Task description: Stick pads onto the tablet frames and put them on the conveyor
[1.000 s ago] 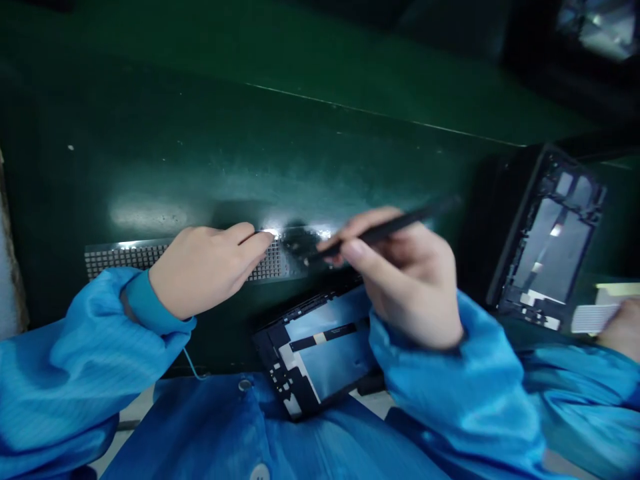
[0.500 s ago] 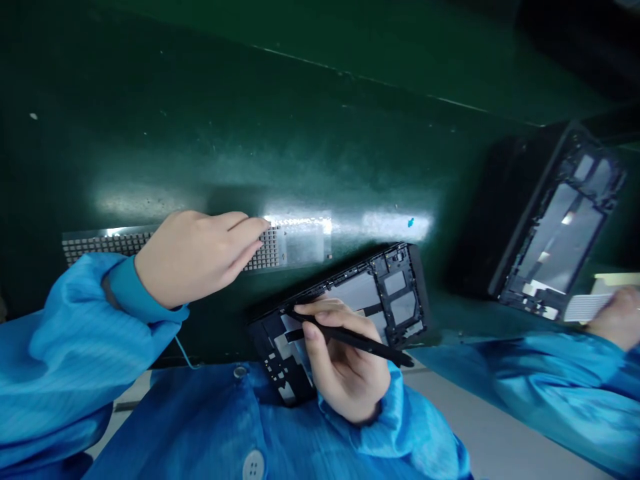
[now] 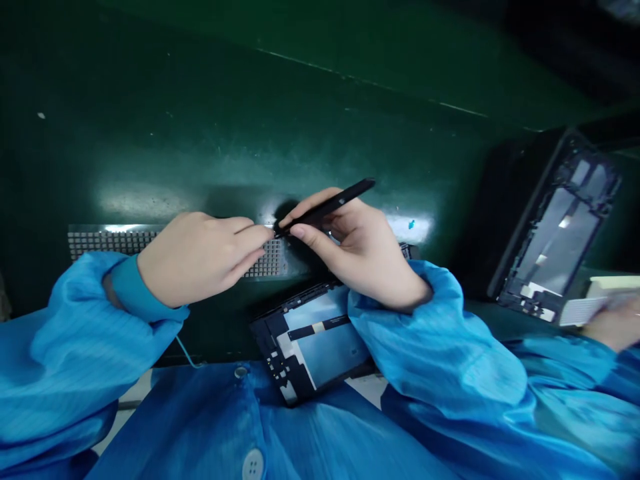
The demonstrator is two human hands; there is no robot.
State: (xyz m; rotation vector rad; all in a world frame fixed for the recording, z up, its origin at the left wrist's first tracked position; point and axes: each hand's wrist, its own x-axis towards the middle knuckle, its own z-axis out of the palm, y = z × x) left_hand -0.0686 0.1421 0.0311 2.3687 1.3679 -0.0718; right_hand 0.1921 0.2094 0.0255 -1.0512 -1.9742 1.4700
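Observation:
A clear sheet with rows of small grey square pads (image 3: 269,259) lies on the green table. My left hand (image 3: 200,257) is closed over it, fingertips pinched at its upper edge near the right end. In my right hand (image 3: 367,243) are slim black tweezers (image 3: 330,208), held like a pen. Their tips meet the sheet right beside my left fingertips; whether they grip a pad is too small to tell. Below the hands a black device frame (image 3: 300,333) with a grey-blue panel and a dark ribbon strip lies tilted at the table's near edge. My right forearm hides its right part.
On the right stands a black stack (image 3: 525,220) topped by a similar device frame (image 3: 560,233). A co-worker's hand (image 3: 613,323) holds a pale ribbed sheet beside it. A small blue scrap (image 3: 411,225) lies on the green table (image 3: 225,133).
My right hand has moved up and away from the device frame to the pad sheet, bringing the tweezers to my left fingertips. My left hand has hardly moved.

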